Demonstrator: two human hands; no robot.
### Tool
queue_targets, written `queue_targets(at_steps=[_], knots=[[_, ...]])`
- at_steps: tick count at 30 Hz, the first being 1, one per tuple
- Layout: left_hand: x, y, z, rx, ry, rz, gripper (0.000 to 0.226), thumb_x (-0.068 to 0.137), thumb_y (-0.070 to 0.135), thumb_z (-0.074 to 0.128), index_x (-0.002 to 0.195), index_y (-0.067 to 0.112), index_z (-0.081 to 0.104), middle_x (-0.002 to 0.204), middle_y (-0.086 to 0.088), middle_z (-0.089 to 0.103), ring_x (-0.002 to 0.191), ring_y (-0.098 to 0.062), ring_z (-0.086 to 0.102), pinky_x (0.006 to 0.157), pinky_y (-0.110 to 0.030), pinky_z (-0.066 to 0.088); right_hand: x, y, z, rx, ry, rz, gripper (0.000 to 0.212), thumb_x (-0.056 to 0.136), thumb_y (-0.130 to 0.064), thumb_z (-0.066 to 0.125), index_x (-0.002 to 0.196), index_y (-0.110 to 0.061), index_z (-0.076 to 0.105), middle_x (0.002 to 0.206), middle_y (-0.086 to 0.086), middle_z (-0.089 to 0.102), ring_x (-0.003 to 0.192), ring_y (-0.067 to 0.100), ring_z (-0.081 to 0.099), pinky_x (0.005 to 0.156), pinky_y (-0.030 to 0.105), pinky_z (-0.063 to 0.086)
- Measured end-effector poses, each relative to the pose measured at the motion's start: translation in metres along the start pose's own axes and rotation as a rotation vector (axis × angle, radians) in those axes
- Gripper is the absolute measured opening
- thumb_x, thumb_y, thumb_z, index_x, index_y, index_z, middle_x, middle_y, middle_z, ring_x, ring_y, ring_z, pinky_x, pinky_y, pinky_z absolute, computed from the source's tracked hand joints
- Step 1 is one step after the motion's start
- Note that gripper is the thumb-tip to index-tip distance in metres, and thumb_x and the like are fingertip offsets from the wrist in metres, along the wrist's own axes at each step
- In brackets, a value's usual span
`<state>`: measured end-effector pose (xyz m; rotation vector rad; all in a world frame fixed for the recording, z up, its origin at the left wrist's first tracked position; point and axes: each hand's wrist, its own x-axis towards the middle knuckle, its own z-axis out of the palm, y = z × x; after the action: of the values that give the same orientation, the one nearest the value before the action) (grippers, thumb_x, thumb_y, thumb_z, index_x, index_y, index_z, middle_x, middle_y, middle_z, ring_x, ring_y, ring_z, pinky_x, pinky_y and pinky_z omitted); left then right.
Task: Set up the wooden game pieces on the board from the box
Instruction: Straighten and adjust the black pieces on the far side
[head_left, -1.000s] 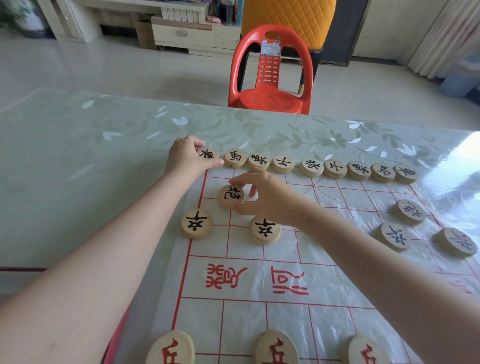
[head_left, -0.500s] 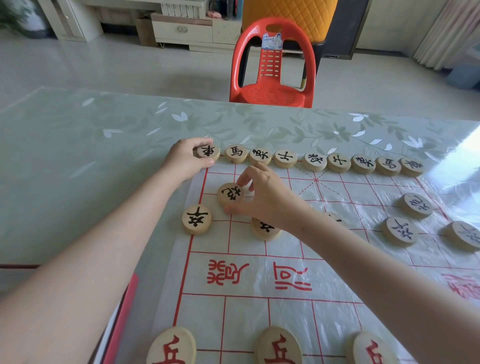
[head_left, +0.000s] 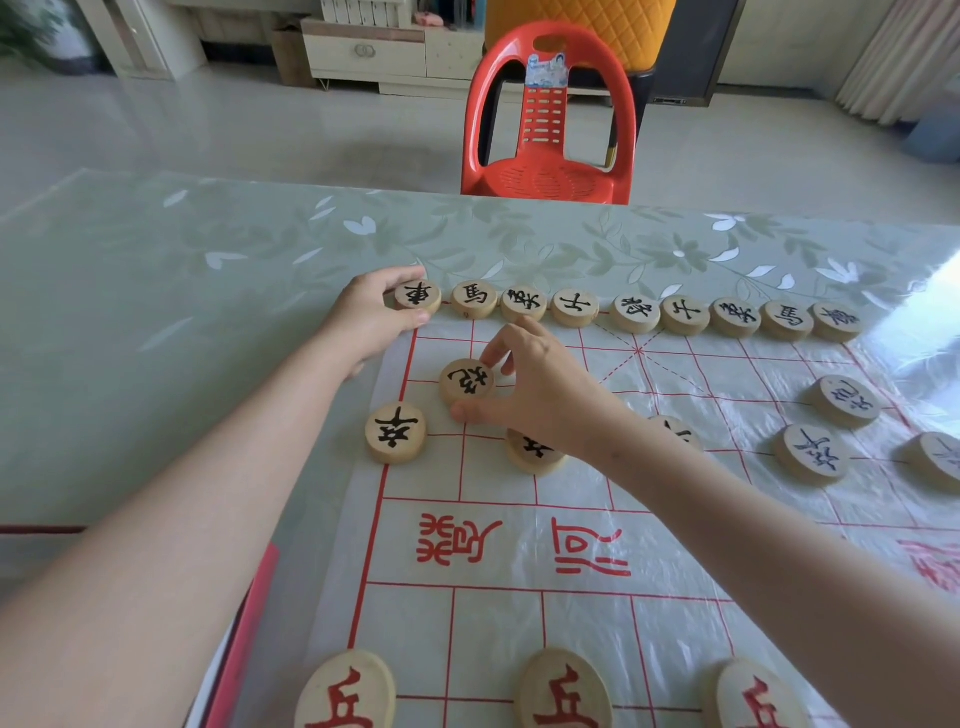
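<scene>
A thin plastic board (head_left: 587, 540) with red grid lines lies on the table. Round wooden pieces with black characters form a row along its far edge. My left hand (head_left: 363, 322) grips the leftmost piece of that row, the corner piece (head_left: 418, 296). My right hand (head_left: 540, 389) pinches a black-marked cannon piece (head_left: 467, 382) between thumb and fingers on the board's left side. A black pawn (head_left: 396, 434) sits left of it, and another (head_left: 535, 452) is half hidden under my right wrist. Red-marked pieces (head_left: 563, 691) line the near edge.
A red plastic chair (head_left: 550, 119) stands beyond the table's far side. More black pieces (head_left: 813, 454) lie on the board's right part. A red strip, maybe the box (head_left: 249, 623), shows at the near left under my left arm. The table has a leaf-patterned green cover (head_left: 156, 312).
My right hand has shifted slightly up and left, staying on the cannon piece and covering more of the pawn below. My left hand stays on the corner piece, turning it a little.
</scene>
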<state>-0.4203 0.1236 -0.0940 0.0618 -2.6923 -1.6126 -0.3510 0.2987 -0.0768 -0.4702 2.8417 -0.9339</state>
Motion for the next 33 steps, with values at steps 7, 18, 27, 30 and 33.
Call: queue_targets(at_steps=[7,18,27,30,33], knots=[[0.002,0.001,0.000,-0.076,0.016,-0.028,0.055,0.080,-0.003,0.064,0.130,0.015,0.051,0.132,0.000,0.054,0.107,-0.007,0.049,0.091,-0.018,0.034,-0.002,-0.004,0.000,-0.009,0.009,0.012,0.058,0.068,-0.045,0.075,0.109,-0.011,0.053,0.109,-0.002,0.041,0.102,0.015,0.046,0.083,0.024,0.041],[0.002,-0.005,0.001,-0.134,0.023,-0.027,0.056,0.075,-0.005,0.068,0.125,0.017,0.055,0.129,0.001,0.057,0.119,-0.013,0.052,0.104,-0.025,0.038,-0.002,-0.003,0.000,-0.024,0.010,0.020,0.057,0.069,-0.046,0.074,0.110,-0.011,0.052,0.112,0.000,0.043,0.102,0.016,0.047,0.081,0.023,0.038],[0.002,-0.005,-0.002,-0.151,-0.007,-0.010,0.064,0.075,0.001,0.070,0.133,0.015,0.048,0.137,0.002,0.050,0.126,-0.007,0.044,0.098,-0.018,0.030,0.000,0.002,-0.004,0.014,0.017,0.002,0.064,0.071,-0.046,0.073,0.119,-0.010,0.050,0.120,0.001,0.045,0.102,0.014,0.048,0.085,0.023,0.041],[0.002,0.000,-0.005,-0.127,0.042,0.001,0.060,0.076,0.010,0.072,0.131,0.021,0.050,0.140,0.002,0.047,0.130,-0.008,0.039,0.100,-0.020,0.028,0.007,0.010,-0.028,-0.006,0.121,-0.021,0.051,0.080,-0.041,0.066,0.120,-0.011,0.053,0.118,0.002,0.053,0.103,0.014,0.050,0.082,0.019,0.034],[0.005,0.014,-0.005,0.093,0.135,0.134,0.051,0.077,0.020,0.070,0.124,0.031,0.055,0.135,0.005,0.050,0.132,-0.013,0.037,0.104,-0.024,0.027,0.025,0.026,-0.055,-0.106,0.218,0.053,0.049,0.081,-0.040,0.065,0.121,-0.015,0.054,0.121,0.002,0.056,0.115,0.022,0.042,0.094,0.030,0.033]])
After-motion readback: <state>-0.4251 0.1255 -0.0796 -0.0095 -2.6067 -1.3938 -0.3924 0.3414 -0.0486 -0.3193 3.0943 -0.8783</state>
